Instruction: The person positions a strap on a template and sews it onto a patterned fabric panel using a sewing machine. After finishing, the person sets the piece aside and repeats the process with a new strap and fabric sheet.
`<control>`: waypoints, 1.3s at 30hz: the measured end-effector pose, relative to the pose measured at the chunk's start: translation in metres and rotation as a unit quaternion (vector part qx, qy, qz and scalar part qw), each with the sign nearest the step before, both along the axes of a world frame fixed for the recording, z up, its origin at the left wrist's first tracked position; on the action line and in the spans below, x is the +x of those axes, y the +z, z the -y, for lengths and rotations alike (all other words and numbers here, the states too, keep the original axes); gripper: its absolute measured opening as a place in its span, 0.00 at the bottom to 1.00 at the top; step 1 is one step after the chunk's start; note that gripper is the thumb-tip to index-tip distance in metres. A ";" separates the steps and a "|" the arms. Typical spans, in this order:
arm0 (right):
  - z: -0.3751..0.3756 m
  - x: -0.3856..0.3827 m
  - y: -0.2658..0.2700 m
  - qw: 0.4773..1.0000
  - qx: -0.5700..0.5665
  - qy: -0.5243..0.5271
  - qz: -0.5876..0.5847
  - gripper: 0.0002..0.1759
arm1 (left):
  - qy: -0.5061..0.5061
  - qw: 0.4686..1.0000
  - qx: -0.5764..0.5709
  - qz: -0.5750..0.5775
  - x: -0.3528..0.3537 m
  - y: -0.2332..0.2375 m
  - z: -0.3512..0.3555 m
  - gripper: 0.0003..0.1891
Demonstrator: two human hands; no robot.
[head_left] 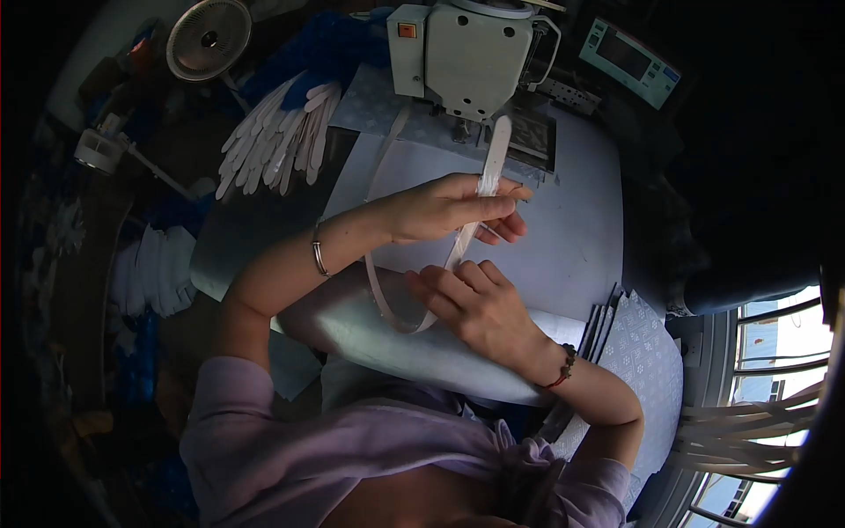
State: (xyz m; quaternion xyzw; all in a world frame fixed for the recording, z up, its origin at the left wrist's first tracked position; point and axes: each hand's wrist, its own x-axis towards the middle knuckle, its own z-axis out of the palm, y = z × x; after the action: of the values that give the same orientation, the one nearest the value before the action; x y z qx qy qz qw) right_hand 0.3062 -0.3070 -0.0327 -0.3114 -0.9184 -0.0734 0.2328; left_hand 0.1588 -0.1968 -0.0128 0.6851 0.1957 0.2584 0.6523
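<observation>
White strap (pixel 495 158) upright at frame centre, pinched under left thumb (pixel 482 209), lower part in curled right hand (pixel 480 310). Slack loop could twist or snag if grip loosens.

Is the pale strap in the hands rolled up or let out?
Let out. The strap sticks up past the left hand, loops below the right hand and runs back toward the sewing machine.

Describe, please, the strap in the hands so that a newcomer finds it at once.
Before the sewing machine, the left hand and right hand hold a pale strap. Unlike the bundled strips at left, it is held, its rounded tip toward the machine.
</observation>
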 end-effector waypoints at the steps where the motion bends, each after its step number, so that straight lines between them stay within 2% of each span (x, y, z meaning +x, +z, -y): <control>1: 0.000 -0.002 -0.001 0.999 -0.034 0.038 0.020 0.32 | 0.006 0.994 -0.084 0.065 0.012 0.010 -0.004 0.23; 2: 0.000 0.000 0.000 0.998 -0.035 0.038 0.020 0.32 | 0.012 0.977 -0.168 0.130 0.018 0.019 -0.009 0.21; 3: -0.002 0.003 0.002 0.996 -0.043 0.052 -0.066 0.31 | 0.015 0.977 -0.169 0.131 0.019 0.028 -0.016 0.21; 4: -0.005 0.006 0.004 0.985 -0.051 0.068 -0.150 0.29 | 0.004 0.969 -0.167 0.179 0.018 0.036 -0.024 0.21; 5: -0.002 0.007 0.006 0.985 -0.053 0.076 -0.146 0.29 | -0.004 0.959 -0.164 0.230 0.017 0.043 -0.028 0.21; 6: 0.005 0.008 0.008 0.938 -0.142 0.026 -0.316 0.26 | 0.026 0.953 -0.190 0.236 0.019 0.049 -0.029 0.23; 7: 0.009 0.009 0.011 0.851 -0.227 -0.027 -0.472 0.23 | 0.033 0.952 -0.189 0.238 0.020 0.052 -0.030 0.23; 8: 0.008 0.010 0.017 0.836 -0.297 -0.037 -0.459 0.19 | 0.020 0.949 -0.178 0.259 0.020 0.054 -0.032 0.23; 9: 0.006 0.008 0.014 0.835 -0.298 -0.034 -0.461 0.19 | 0.004 0.946 -0.168 0.277 0.021 0.055 -0.033 0.23; 11: 0.003 0.003 0.003 0.721 -0.574 0.035 -0.387 0.18 | -0.002 0.947 -0.162 0.278 0.023 0.055 -0.032 0.24; 13: 0.000 -0.005 -0.011 0.733 -0.568 0.049 -0.371 0.20 | -0.011 0.947 -0.156 0.280 0.026 0.052 -0.028 0.25; 15: -0.012 -0.007 -0.011 0.696 -0.595 0.005 -0.402 0.20 | 0.011 0.968 -0.133 0.211 0.025 0.043 -0.015 0.26; 16: -0.017 -0.006 -0.012 0.696 -0.592 0.004 -0.407 0.20 | 0.006 0.969 -0.132 0.207 0.024 0.036 -0.007 0.26; 18: -0.027 0.000 -0.014 0.696 -0.571 -0.025 -0.434 0.22 | -0.015 0.987 -0.123 0.104 0.018 0.018 0.007 0.25; 19: -0.029 0.005 -0.015 0.696 -0.569 -0.028 -0.438 0.22 | -0.020 0.987 -0.122 0.102 0.014 0.011 0.008 0.25; 21: -0.031 0.019 -0.017 0.750 -0.599 0.034 -0.277 0.22 | -0.064 0.978 -0.190 0.065 -0.002 -0.001 0.008 0.25; 23: -0.042 0.050 0.013 0.814 -0.540 -0.003 -0.213 0.21 | -0.087 0.971 -0.217 0.052 -0.019 -0.013 0.008 0.25; 25: -0.059 0.071 0.033 0.784 -0.462 -0.098 -0.403 0.20 | -0.118 0.961 -0.249 0.033 -0.028 -0.019 0.008 0.26; 27: -0.079 0.082 0.049 0.785 -0.348 -0.165 -0.486 0.18 | -0.131 0.960 -0.248 0.020 -0.026 -0.021 0.010 0.26; 28: -0.088 0.080 0.048 0.784 -0.348 -0.168 -0.485 0.18 | -0.142 0.960 -0.240 0.006 -0.024 -0.022 0.010 0.26; 30: -0.100 0.074 0.042 0.797 -0.360 -0.096 -0.475 0.17 | -0.144 0.958 -0.246 -0.007 -0.017 -0.024 0.010 0.25; 31: -0.103 0.073 0.042 0.797 -0.363 -0.093 -0.474 0.17 | -0.144 0.957 -0.251 -0.022 -0.017 -0.025 0.011 0.24; 32: -0.107 0.074 0.042 0.806 -0.318 -0.122 -0.484 0.18 | -0.139 0.958 -0.252 -0.022 -0.020 -0.027 0.012 0.24; 34: -0.122 0.096 0.044 0.809 -0.223 -0.187 -0.510 0.19 | -0.027 0.992 -0.054 -0.113 -0.031 -0.034 0.016 0.21; 35: -0.133 0.121 0.045 0.803 -0.173 -0.222 -0.525 0.20 | -0.021 0.992 -0.057 -0.114 -0.039 -0.038 0.019 0.21; 36: -0.140 0.136 0.040 0.804 -0.177 -0.217 -0.524 0.20 | -0.009 0.986 0.031 -0.165 -0.047 -0.043 0.021 0.19; 37: -0.146 0.147 0.032 0.782 -0.184 -0.243 -0.544 0.20 | 0.003 0.969 0.118 -0.215 -0.053 -0.047 0.022 0.18; 38: -0.151 0.147 0.023 0.759 -0.191 -0.269 -0.562 0.20 | 0.012 0.969 0.114 -0.217 -0.057 -0.052 0.021 0.18; 39: -0.155 0.145 0.013 0.761 -0.198 -0.262 -0.560 0.20 | -0.019 0.937 0.210 -0.279 -0.062 -0.058 0.019 0.17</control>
State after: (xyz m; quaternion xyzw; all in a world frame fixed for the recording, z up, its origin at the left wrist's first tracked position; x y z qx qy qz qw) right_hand 0.4509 -0.1520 -0.0196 -0.5642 -0.5015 0.2394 0.6106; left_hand 0.0967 -0.2154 -0.0708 0.8545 0.2983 0.0801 0.4176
